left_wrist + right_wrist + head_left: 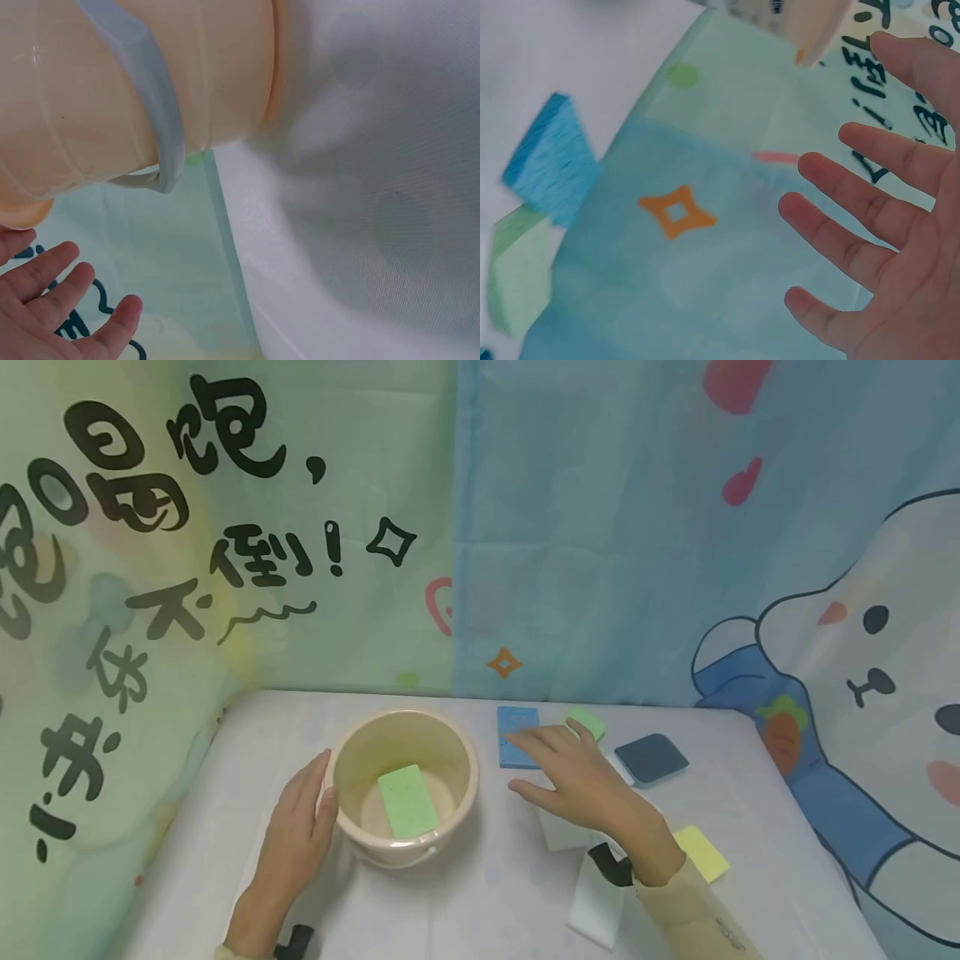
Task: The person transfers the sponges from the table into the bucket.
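A cream bucket (347, 827) with a pale handle (161, 97) stands on the white table. In it lies a light green sponge (408, 802), tilted against the bottom. My left hand (298, 831) is at the bucket's left side, fingers extended right at the rim. My right hand (577, 777) hovers to the right of the bucket with spread fingers and nothing in them. Its fingertips overlap a blue sponge (517, 735) in the head view. Behind that hand a second green sponge (588, 722) shows partly; in the right wrist view it lies beside the blue one.
A dark blue-grey pad (651, 758) lies right of my right hand, and a yellow piece (702, 852) lies by the right sleeve. White pieces (597, 902) are partly under the right forearm. Printed curtains (570, 568) rise behind the table (480, 910).
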Demonstrator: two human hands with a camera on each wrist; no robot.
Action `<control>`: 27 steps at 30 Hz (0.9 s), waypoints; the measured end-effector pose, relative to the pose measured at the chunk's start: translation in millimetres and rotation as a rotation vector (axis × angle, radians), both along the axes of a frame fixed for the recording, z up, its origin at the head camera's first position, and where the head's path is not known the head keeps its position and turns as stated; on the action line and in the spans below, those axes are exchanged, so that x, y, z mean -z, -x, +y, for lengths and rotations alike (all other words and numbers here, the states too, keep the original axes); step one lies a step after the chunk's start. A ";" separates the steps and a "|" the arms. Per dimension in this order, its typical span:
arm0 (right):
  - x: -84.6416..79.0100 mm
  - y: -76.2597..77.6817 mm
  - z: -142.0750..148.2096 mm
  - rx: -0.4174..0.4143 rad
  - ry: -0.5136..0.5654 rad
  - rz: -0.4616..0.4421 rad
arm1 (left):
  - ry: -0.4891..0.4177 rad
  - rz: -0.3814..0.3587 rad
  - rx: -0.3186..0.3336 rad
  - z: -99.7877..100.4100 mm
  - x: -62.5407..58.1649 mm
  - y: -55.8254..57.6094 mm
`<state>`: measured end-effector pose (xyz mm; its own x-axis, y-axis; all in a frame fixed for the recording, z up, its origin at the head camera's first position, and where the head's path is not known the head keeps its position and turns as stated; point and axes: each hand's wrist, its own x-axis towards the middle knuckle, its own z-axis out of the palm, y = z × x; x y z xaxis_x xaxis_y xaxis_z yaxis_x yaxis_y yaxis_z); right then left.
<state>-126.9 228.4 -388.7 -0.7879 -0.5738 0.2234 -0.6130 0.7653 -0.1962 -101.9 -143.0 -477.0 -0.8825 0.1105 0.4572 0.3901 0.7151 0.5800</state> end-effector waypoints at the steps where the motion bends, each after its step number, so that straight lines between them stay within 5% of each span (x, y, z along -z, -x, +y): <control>1: 2.2 -3.0 4.3 0.014 -0.009 -0.005 | -0.004 0.002 0.001 -0.2 0.3 -0.1; 27: 78.7 -97.1 80.1 0.310 -0.083 -0.080 | -0.016 -0.016 -0.006 1.5 -1.0 -1.5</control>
